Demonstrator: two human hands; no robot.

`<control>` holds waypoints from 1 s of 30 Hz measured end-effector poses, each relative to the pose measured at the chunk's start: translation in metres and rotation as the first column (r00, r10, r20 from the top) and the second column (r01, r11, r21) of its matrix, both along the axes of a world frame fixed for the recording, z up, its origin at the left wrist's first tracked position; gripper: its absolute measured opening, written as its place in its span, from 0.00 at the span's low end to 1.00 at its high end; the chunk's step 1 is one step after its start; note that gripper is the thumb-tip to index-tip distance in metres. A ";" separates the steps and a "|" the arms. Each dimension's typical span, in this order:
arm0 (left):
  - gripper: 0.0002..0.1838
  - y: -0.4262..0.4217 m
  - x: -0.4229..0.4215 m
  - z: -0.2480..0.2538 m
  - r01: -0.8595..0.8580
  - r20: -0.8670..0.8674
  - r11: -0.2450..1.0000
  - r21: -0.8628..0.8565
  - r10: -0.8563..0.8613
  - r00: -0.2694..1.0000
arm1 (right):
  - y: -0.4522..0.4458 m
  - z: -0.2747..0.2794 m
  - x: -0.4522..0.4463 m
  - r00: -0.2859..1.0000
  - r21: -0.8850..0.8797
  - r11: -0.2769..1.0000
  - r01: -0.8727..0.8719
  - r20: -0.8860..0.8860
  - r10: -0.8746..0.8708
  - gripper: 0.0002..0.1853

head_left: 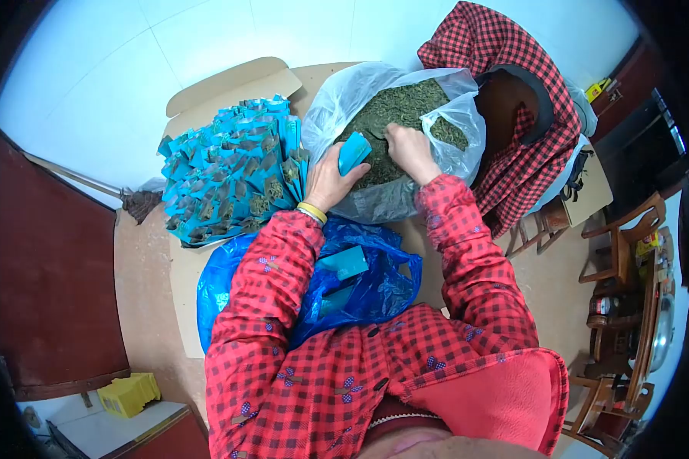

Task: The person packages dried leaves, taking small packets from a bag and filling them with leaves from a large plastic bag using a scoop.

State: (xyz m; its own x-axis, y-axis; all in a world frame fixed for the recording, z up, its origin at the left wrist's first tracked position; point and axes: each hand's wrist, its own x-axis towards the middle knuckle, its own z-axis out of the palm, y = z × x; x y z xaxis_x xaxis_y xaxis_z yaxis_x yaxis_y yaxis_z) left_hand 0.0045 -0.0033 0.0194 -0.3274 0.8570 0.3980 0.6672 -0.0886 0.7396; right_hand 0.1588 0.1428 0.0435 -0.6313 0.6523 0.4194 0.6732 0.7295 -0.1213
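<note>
A: Where was the teal packet (353,153)?

B: In the left hand (331,180), tipped over the near left side of a clear plastic bag (325,107). The fingers were closed around it, with the thumb along its lower side.

A: And the right hand (412,151)?

B: It was low over the dried leaves (406,101) in that same bag, fingers bent together. I couldn't tell whether they had hold of any leaf.

A: How far along did things look?

B: Well along, I'd judge. Dozens of teal packets (226,172) stood crowded together just left of the bag, many showing leaf at their tops. I couldn't see inside the held one, so how full it was stayed unclear.

A: What was left?

B: Plenty of loose leaf, and at least a couple of flat-looking packets (346,263) in the blue plastic bag (396,269) in front of the person. Their contents couldn't be made out.

A: Anything farther out?

B: Cardboard (233,86) showed behind the crowded packets, a red-and-black checked cloth (547,76) lay right of the clear bag, and wooden chairs (624,237) were well apart on the right.
</note>
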 end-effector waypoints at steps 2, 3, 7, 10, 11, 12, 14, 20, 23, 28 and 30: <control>0.32 -0.001 -0.001 0.003 -0.010 0.008 1.000 0.007 0.010 1.000 | -0.002 0.005 0.006 0.994 -0.034 0.999 -0.024 -0.111 0.020 0.08; 0.32 -0.001 -0.001 0.004 -0.018 0.014 1.000 0.018 0.017 1.000 | -0.006 0.009 0.008 0.994 -0.035 0.999 -0.024 -0.105 0.020 0.08; 0.33 0.001 -0.001 0.001 -0.032 -0.046 0.999 0.013 0.033 0.998 | -0.029 0.023 0.017 0.987 -0.134 0.991 0.021 0.164 0.001 0.10; 0.34 0.002 -0.001 -0.001 -0.013 -0.053 1.000 0.026 0.014 0.998 | -0.029 0.019 0.004 0.874 0.008 0.951 -0.309 -0.391 0.287 0.13; 0.35 0.001 -0.002 0.000 0.007 -0.052 1.000 0.014 -0.006 0.999 | -0.030 0.017 0.001 0.874 0.008 0.950 -0.312 -0.390 0.290 0.13; 0.35 0.000 -0.002 0.000 0.004 -0.052 1.000 0.014 -0.003 0.999 | -0.033 0.021 -0.004 0.880 -0.128 0.930 -0.346 -0.388 0.274 0.13; 0.36 0.000 -0.003 0.002 0.029 -0.049 1.000 -0.007 -0.029 0.998 | -0.036 0.023 -0.009 0.917 -0.355 0.873 -0.333 -0.336 0.213 0.13; 0.38 0.002 -0.006 -0.004 0.028 -0.049 0.999 -0.026 -0.030 0.998 | -0.034 0.010 -0.018 0.880 -0.564 0.707 -0.427 -0.439 0.181 0.14; 0.37 0.001 -0.005 -0.003 0.048 -0.032 0.999 0.000 -0.048 0.998 | -0.037 0.003 -0.017 0.882 -0.405 0.824 -0.396 -0.417 0.219 0.15; 0.36 0.008 -0.009 -0.017 0.064 -0.011 0.998 0.024 -0.064 0.998 | -0.044 0.002 -0.020 0.833 -0.346 0.776 -0.527 -0.391 0.391 0.15; 0.36 0.006 -0.009 -0.019 0.040 -0.027 0.992 0.123 -0.037 0.999 | -0.044 0.006 -0.018 0.829 -0.328 0.769 -0.548 -0.335 0.448 0.14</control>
State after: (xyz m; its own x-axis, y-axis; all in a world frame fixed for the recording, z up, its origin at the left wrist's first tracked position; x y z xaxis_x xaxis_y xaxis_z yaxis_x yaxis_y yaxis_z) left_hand -0.0047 0.0031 0.0000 -0.2834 0.8127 0.5091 0.6796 -0.2044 0.7046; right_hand 0.1407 0.0990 0.0495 -0.8347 0.4100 0.3676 0.1445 0.8073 -0.5722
